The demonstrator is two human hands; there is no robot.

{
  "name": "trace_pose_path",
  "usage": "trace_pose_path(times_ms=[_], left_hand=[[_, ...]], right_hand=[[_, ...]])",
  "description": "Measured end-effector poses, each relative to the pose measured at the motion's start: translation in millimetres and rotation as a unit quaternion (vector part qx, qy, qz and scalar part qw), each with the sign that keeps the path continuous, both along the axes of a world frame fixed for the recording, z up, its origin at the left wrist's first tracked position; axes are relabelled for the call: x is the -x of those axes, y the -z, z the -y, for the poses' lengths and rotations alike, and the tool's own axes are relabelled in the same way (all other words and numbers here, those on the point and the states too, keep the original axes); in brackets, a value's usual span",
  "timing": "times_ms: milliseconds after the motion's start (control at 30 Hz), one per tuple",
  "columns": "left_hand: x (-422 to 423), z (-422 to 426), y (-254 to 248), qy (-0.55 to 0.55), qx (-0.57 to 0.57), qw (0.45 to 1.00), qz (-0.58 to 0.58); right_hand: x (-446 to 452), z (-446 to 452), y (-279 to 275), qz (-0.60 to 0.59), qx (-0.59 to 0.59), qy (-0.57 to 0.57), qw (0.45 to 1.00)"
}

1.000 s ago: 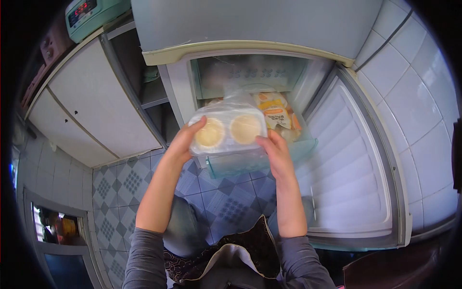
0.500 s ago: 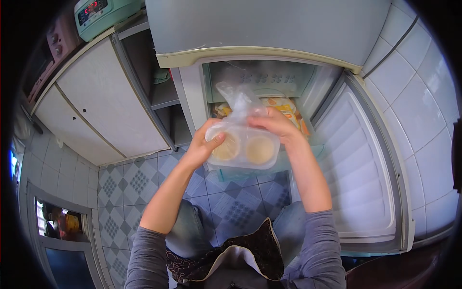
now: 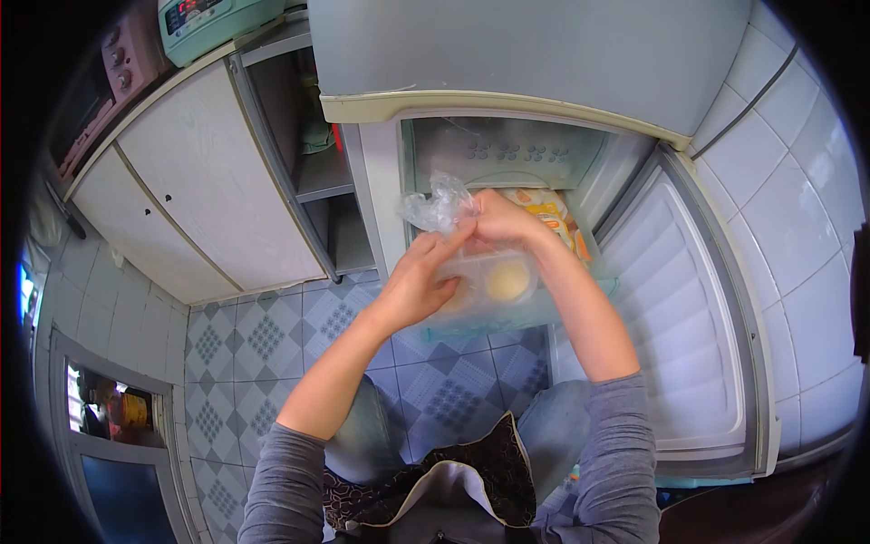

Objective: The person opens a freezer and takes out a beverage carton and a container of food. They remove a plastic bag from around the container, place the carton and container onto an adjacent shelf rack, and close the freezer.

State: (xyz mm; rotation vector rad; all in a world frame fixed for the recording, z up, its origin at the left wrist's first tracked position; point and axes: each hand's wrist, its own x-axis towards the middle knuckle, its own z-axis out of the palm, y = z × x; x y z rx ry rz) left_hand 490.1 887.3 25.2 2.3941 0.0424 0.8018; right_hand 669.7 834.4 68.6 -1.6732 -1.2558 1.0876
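A clear plastic bag (image 3: 437,208) wraps a pale tray with two round wells, over the open freezer drawer. One round cream-coloured piece (image 3: 507,281) shows in the right well; my left hand mostly covers the other. My right hand (image 3: 509,223) is closed on the gathered neck of the bag, whose loose end sticks up beyond my fingers. My left hand (image 3: 419,283) grips the bagged tray's left side, its index finger reaching to the bag's neck and its thumb over the left well.
Yellow-and-white food packets (image 3: 546,210) lie in the freezer drawer (image 3: 494,317). The fridge's open lower door (image 3: 675,317) stands at right, beside a tiled wall. A white cabinet (image 3: 195,172) and grey shelves (image 3: 324,172) are at left, above the patterned floor (image 3: 272,340).
My right hand has closed around the bag's neck, and my left fingers have moved up towards it. The bag's top is bunched tighter, and the view has shifted slightly.
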Motion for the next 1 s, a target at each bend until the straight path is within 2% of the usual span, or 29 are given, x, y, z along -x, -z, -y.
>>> trace_pose_path(times_ms=[167, 267, 300, 400, 433, 533, 567, 667, 700, 800, 833, 933, 967, 1000], left_hand=[[-2.3, 8.9, -5.4, -0.063, 0.049, 0.996, -0.039], [-3.3, 7.8, -5.7, -0.077, 0.059, 0.993, -0.061], [-3.9, 6.7, -5.2, -0.077, 0.059, 0.993, -0.063], [-5.8, 4.2, -2.4, -0.078, 0.059, 0.993, -0.067], [-5.8, 3.8, -0.3, -0.079, 0.052, 0.994, -0.061], [-5.6, 3.4, 2.3, -0.083, 0.037, 0.995, -0.050], [-5.3, 3.8, 0.8, -0.083, 0.040, 0.994, -0.053], [-4.2, 6.0, 0.5, -0.084, 0.047, 0.993, -0.062], [-4.2, 6.5, 2.3, -0.084, 0.049, 0.994, -0.053], [-4.6, 5.4, 5.3, -0.084, 0.051, 0.995, -0.036], [-4.0, 4.4, 5.6, -0.086, 0.062, 0.993, -0.046], [-2.0, 1.6, 6.7, -0.089, 0.084, 0.990, -0.067], [-1.6, 0.7, 7.0, -0.093, 0.088, 0.989, -0.071], [-1.4, 0.1, 7.5, -0.097, 0.092, 0.988, -0.075]], right_hand=[[-12.8, -13.4, -2.2, -0.014, 0.075, -0.061, 0.995], [-6.9, -12.6, 1.9, 0.043, 0.028, 0.083, 0.995], [-12.1, -14.7, 5.6, 0.043, 0.028, 0.082, 0.995], [-39.9, -20.6, 20.1, 0.082, 0.047, -0.034, 0.995], [-42.4, -18.1, 21.2, 0.082, 0.047, -0.035, 0.995], [-46.7, -7.7, 28.7, 0.048, -0.073, -0.035, 0.996], [-50.3, -7.0, 30.3, 0.048, -0.072, -0.035, 0.996], [-63.2, -6.1, 44.6, -0.110, -0.174, -0.098, 0.974], [-67.4, -5.0, 50.3, -0.111, -0.174, -0.098, 0.974], [-79.1, 1.4, 69.3, -0.190, -0.070, -0.169, 0.965], [-82.2, 6.3, 74.8, -0.191, -0.071, -0.169, 0.964], [-88.7, 29.6, 91.5, -0.344, 0.048, -0.068, 0.935], [-90.0, 38.0, 97.3, -0.344, 0.049, -0.067, 0.935], [-91.1, 47.7, 103.9, -0.414, 0.010, -0.064, 0.908]])
